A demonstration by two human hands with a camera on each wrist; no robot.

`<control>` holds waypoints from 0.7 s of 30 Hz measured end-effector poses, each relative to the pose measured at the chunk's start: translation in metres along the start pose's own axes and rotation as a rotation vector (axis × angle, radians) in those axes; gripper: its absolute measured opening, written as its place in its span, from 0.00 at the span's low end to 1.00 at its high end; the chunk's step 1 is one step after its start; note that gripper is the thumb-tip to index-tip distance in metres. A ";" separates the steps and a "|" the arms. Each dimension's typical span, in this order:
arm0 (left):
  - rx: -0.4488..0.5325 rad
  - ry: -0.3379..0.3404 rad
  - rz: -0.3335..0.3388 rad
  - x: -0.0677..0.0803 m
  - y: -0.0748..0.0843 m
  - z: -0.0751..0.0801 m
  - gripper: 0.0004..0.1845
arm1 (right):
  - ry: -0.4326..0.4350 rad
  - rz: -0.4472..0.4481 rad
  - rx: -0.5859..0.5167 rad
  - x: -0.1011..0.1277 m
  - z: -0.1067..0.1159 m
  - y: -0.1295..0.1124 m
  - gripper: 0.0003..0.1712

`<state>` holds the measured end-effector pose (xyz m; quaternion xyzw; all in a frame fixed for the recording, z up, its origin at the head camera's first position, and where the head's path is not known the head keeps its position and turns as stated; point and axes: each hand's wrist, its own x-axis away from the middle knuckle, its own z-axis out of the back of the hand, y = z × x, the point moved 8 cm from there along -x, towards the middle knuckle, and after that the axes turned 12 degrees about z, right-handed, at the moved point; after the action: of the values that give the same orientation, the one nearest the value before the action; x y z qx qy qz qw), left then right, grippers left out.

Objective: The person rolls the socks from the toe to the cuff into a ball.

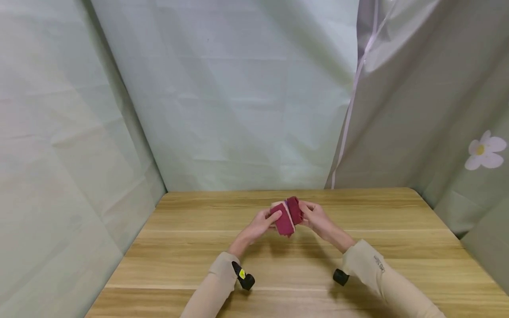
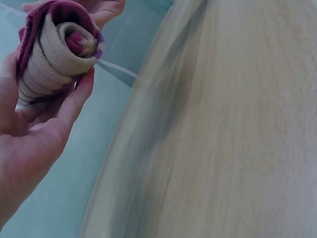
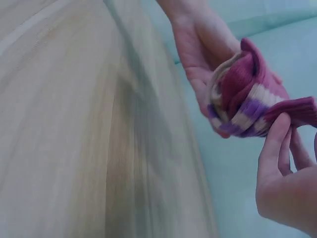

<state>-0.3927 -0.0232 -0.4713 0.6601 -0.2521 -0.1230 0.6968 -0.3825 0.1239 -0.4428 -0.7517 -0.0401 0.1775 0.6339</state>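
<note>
Above the far part of the table, both hands hold a rolled bundle of socks (image 1: 283, 221), maroon with beige and purple patterning. My left hand (image 1: 259, 224) grips the roll from the left, its thumb lying across the maroon face. In the left wrist view the beige layers of the sock roll (image 2: 64, 47) spiral round a maroon core. My right hand (image 1: 319, 219) pinches a maroon ribbed cuff on the roll's right side. The right wrist view shows this cuff (image 3: 297, 110) drawn out from the bundle, between the thumb and fingers of the right hand (image 3: 290, 183).
The wood-grain table (image 1: 294, 274) spreads below both forearms. Pale curtains (image 1: 238, 97) stand at the back and sides, one bearing a white flower (image 1: 485, 151). Small black devices (image 1: 247, 281) sit at both wrists, by the beige sleeves.
</note>
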 end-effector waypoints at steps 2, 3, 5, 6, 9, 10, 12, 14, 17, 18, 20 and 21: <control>0.016 -0.016 0.001 0.000 0.001 -0.002 0.28 | -0.001 -0.017 -0.060 0.001 -0.001 0.000 0.32; 0.021 -0.020 -0.001 0.000 0.001 -0.003 0.28 | 0.001 -0.025 -0.082 0.002 -0.001 0.000 0.30; 0.028 -0.026 -0.003 0.000 0.003 -0.005 0.29 | 0.016 -0.045 -0.120 0.002 0.000 0.002 0.24; 0.029 -0.029 -0.008 -0.001 0.004 -0.006 0.29 | 0.014 -0.048 -0.140 0.002 0.000 0.002 0.21; 0.037 -0.030 0.003 -0.002 0.005 -0.008 0.29 | 0.026 -0.045 -0.173 0.002 0.000 0.001 0.09; 0.036 -0.028 0.007 -0.002 0.005 -0.008 0.28 | 0.022 -0.034 -0.166 0.002 0.000 0.000 0.07; 0.023 -0.001 0.002 -0.003 0.005 -0.007 0.28 | 0.000 0.007 -0.112 0.002 -0.001 -0.004 0.07; 0.002 0.056 -0.011 -0.004 0.007 -0.004 0.29 | -0.027 0.059 0.002 0.002 -0.003 -0.009 0.08; -0.066 0.180 -0.069 -0.002 0.012 0.002 0.30 | -0.099 0.152 0.217 0.004 -0.008 -0.018 0.13; -0.109 0.219 -0.101 -0.001 0.014 0.003 0.30 | -0.117 0.173 0.276 0.004 -0.011 -0.020 0.14; -0.190 0.287 -0.159 0.002 0.019 0.002 0.30 | -0.141 0.200 0.355 0.005 -0.015 -0.021 0.13; -0.222 0.307 -0.187 0.004 0.021 0.001 0.29 | -0.146 0.208 0.378 0.004 -0.016 -0.021 0.12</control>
<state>-0.3934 -0.0238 -0.4505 0.6109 -0.0657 -0.1119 0.7810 -0.3698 0.1137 -0.4215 -0.6046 0.0261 0.3003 0.7373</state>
